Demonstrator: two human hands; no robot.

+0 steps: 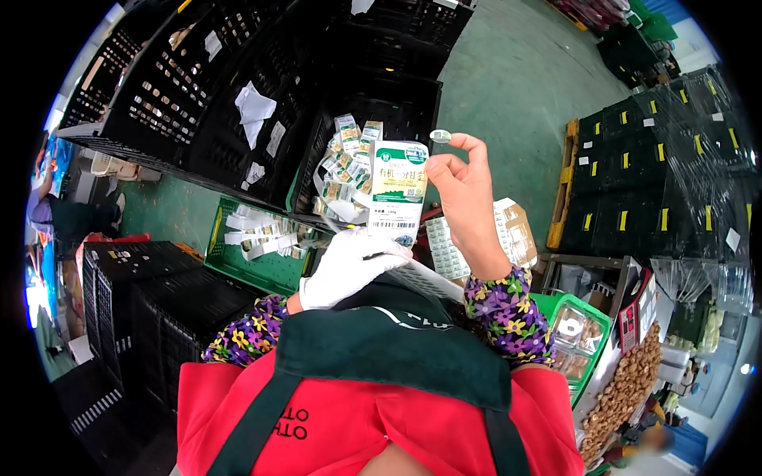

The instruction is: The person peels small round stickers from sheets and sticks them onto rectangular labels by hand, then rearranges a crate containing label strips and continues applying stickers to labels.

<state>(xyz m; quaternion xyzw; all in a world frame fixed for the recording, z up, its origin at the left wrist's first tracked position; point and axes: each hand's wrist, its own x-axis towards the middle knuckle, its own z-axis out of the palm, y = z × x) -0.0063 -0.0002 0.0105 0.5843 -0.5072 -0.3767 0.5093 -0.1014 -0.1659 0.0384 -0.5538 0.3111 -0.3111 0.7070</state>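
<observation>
My left hand (353, 266), in a white glove, grips the lower end of a white and green printed packet (399, 190), held upright in front of me. Between the thumb and forefinger of my bare right hand (460, 178) is a small oval sticker (440, 136), just off the packet's upper right corner. Beyond the packet, a black crate (429, 103) holds many similar green and white packets (341, 170). Below my right wrist are sheets of small stickers (447, 250), partly covered by my arm.
A green crate (213, 258) with more labelled packets stands at left. Stacked black crates (143, 293) are beside it. On the right are a green tray (599, 317) of packed mushrooms, a red scale (629, 325), loose mushrooms (627, 389) and wrapped crates (635, 174) on a pallet.
</observation>
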